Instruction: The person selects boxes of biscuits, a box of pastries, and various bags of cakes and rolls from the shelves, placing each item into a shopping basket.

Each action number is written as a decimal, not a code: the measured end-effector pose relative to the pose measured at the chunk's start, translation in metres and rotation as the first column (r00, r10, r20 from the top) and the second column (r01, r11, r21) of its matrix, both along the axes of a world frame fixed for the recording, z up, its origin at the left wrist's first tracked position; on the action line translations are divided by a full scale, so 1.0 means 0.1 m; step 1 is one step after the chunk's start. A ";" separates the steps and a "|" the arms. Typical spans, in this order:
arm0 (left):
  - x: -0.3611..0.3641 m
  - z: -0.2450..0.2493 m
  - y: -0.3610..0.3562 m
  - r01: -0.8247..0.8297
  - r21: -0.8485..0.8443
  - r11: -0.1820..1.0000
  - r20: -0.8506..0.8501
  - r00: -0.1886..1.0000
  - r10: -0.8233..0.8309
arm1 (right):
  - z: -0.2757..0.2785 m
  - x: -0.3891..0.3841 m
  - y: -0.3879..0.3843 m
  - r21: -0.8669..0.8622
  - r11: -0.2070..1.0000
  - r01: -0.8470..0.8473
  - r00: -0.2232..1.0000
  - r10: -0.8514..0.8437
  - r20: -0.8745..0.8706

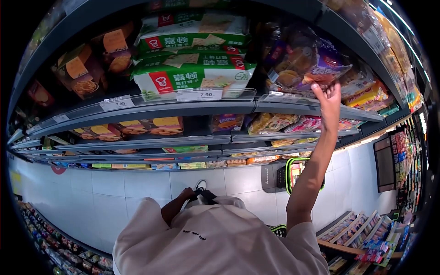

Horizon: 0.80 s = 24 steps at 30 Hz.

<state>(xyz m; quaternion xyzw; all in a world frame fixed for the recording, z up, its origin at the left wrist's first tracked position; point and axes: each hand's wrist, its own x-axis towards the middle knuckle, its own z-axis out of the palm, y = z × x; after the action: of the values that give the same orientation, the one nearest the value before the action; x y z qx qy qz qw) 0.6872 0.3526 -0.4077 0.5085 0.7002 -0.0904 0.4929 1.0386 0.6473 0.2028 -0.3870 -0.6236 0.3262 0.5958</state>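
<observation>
My right hand is raised to the upper shelf at the right. It grips the lower edge of a clear bag of round pastries with a purple label, its thumb at the front and the other fingers partly hidden. More clear bags of round pastries lie just left of it. Low beside my body hangs my left hand, small and dark in the view, touching no goods. Its fingers do not show clearly.
Green-and-white cracker packs are stacked left of the bags, with brown biscuit boxes farther left. A price rail edges the shelf. A black-and-green shopping basket stands on the floor under my right arm. Another rack is behind, lower right.
</observation>
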 end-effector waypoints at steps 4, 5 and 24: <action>-0.08 -0.21 0.01 0.056 0.036 0.998 0.029 0.998 -0.057 | 0.08 0.00 -0.05 -0.011 1.000 -0.021 1.000 0.021 -0.001; -0.10 -0.24 0.03 0.042 0.016 0.999 0.037 0.998 -0.042 | 0.08 0.01 -0.07 -0.005 1.000 -0.019 1.000 0.019 0.011; -0.07 -0.42 0.35 0.257 0.050 0.965 0.111 0.959 -0.261 | 0.12 0.07 -0.52 0.297 0.939 -0.174 0.964 0.101 0.246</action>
<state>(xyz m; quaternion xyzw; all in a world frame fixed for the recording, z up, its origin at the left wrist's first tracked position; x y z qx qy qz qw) 0.6805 0.3873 -0.4499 0.6087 0.5991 -0.1122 0.5080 1.0456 0.5949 0.2153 -0.2762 -0.7574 0.2169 0.5505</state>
